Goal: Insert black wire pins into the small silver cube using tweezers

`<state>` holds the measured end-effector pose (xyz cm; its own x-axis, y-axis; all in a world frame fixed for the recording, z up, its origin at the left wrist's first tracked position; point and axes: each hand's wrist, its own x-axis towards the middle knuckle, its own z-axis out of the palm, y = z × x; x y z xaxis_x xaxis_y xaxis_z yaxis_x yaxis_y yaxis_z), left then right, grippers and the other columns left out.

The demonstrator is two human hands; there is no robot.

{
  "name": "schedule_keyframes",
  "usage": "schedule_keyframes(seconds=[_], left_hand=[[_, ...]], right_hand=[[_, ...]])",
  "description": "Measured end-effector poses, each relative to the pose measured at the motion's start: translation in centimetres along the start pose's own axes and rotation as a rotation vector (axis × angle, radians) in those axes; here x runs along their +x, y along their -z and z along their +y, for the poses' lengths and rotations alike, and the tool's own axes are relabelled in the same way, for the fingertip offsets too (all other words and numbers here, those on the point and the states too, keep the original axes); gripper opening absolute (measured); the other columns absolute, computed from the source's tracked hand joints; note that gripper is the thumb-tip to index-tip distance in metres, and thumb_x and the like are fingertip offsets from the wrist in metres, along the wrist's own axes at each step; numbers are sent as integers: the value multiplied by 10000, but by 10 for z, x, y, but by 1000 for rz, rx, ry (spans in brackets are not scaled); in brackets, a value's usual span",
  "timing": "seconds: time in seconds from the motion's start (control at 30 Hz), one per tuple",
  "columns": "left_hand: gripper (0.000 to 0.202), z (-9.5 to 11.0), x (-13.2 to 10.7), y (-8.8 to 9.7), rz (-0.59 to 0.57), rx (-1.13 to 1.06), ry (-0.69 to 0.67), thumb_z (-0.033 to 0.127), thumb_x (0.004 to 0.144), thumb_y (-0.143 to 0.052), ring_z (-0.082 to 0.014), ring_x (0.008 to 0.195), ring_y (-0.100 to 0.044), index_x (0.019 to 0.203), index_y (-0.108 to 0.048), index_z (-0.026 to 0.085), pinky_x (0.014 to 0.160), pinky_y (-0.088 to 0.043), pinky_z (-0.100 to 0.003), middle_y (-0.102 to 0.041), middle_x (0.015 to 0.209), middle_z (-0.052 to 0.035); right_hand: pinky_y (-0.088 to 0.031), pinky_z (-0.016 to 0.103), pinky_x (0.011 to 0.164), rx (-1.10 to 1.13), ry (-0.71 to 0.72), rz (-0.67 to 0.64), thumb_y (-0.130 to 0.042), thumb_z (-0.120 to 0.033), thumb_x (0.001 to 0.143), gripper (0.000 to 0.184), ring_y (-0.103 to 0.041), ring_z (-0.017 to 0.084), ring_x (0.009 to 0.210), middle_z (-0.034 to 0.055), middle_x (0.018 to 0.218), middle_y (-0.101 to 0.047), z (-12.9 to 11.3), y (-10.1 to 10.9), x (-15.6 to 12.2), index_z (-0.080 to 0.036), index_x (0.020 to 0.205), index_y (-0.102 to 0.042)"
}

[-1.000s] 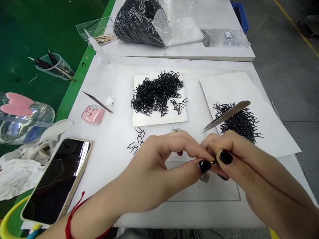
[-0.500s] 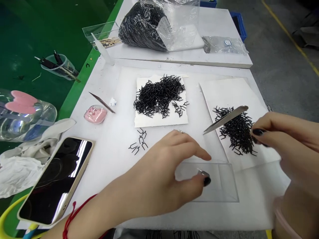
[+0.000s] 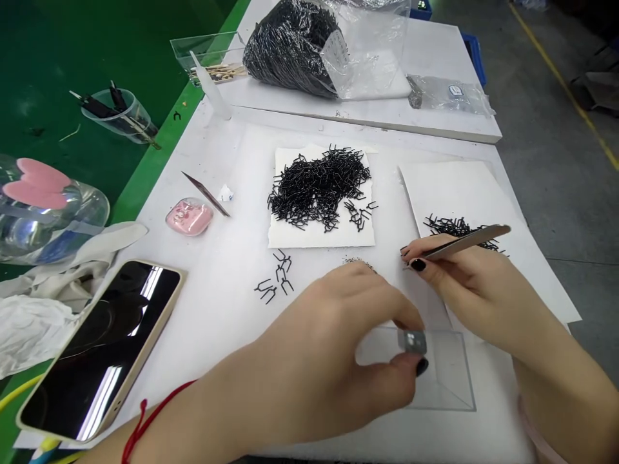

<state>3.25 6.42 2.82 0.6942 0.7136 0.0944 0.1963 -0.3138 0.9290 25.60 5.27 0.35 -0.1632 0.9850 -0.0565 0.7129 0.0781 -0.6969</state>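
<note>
My left hand (image 3: 338, 341) pinches a small grey metal piece (image 3: 412, 341) between thumb and forefinger, just above a clear plastic sheet (image 3: 449, 377) lying on the white foam mat. My right hand (image 3: 464, 283) is closed round steel tweezers (image 3: 464, 241), tips pointing left toward a little heap of tiny specks (image 3: 358, 261). Behind the right hand is a pile of black wire clips (image 3: 457, 227) on a white sheet (image 3: 464, 187). A bigger pile of black clips (image 3: 319, 183) sits on a paper square (image 3: 300, 238) in the middle. Several loose clips (image 3: 275, 277) lie left of my left hand.
A phone (image 3: 101, 341) lies at the front left beside white cloth (image 3: 43, 309). A pink case (image 3: 189, 216) and a dark pick (image 3: 206, 192) sit further back. A bag of black clips (image 3: 300, 45), a clear tray (image 3: 203, 55), a cup (image 3: 116, 116) stand behind.
My hands were joined, then parted. The right hand swung out to the clip pile and now holds the tweezers near the middle. The left hand dropped to the clear sheet with the grey piece.
</note>
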Motion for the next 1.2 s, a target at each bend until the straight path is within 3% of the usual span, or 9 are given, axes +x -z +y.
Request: schedule_keyframes(seconds=[0.1,0.23,0.37,0.43,0.57,0.67,0.8,0.93,1.2], left_hand=[[187,1,2,6,201,-138,140,70,726,-655,-88,715,-553,871,-641,187,658,-459,-195,-631,770,39],[189,-3,5,10,296,-339,277,81,707,-656,-89,646,-560,845,-624,207,556,-438,-193,-613,718,37],[198,-5,7,13,320,-467,337,79,702,-646,-90,622,-546,840,-626,220,500,-427,-159,-618,718,22],[200,-4,8,15,327,-473,347,76,694,-649,-84,613,-534,833,-633,219,490,-424,-142,-610,706,22],[239,-1,9,17,342,-491,336,34,689,-634,-77,628,-557,844,-660,214,516,-453,-121,-622,716,25],[260,0,9,15,327,-531,306,16,705,-639,-71,634,-577,852,-692,224,546,-483,-113,-647,735,31],[217,-2,10,12,328,-526,332,61,717,-695,-69,633,-603,872,-722,210,548,-505,-98,-670,740,26],[200,-3,12,9,359,-564,370,74,706,-730,-66,656,-633,873,-730,184,570,-525,-73,-690,732,29],[195,-4,13,10,337,-719,377,53,722,-748,-52,660,-657,866,-736,185,581,-536,-46,-708,731,49]], right_hand=[[-513,384,787,22,-18,26,-510,-302,946,168,-658,228,948,22,1018,-708,1,2,1,-251,977,-667],[-513,373,745,44,-38,82,-532,-359,950,164,-661,240,975,9,1011,-724,-6,6,-8,-291,977,-679],[-491,302,590,129,-109,209,-556,-371,952,144,-674,207,904,11,975,-729,-14,9,-14,-312,978,-684],[-525,307,610,143,-83,128,-539,-394,955,177,-678,194,844,18,968,-732,-13,8,-10,-305,1006,-685],[-568,372,754,63,10,-33,-590,-361,905,156,-651,238,980,29,1053,-717,-3,3,-2,-278,967,-707],[-579,333,691,18,-14,12,-624,-259,866,124,-674,229,930,15,1001,-733,1,0,-1,-271,950,-714],[-596,260,669,74,-1,92,-647,-261,866,98,-705,173,821,-17,922,-743,-5,-3,-1,-282,937,-712],[-591,238,652,93,16,80,-668,-238,849,54,-708,156,762,-20,878,-739,-11,-8,3,-260,832,-714],[-589,248,679,86,29,56,-635,-218,861,84,-708,162,784,-16,891,-737,-10,-9,5,-251,837,-709]])
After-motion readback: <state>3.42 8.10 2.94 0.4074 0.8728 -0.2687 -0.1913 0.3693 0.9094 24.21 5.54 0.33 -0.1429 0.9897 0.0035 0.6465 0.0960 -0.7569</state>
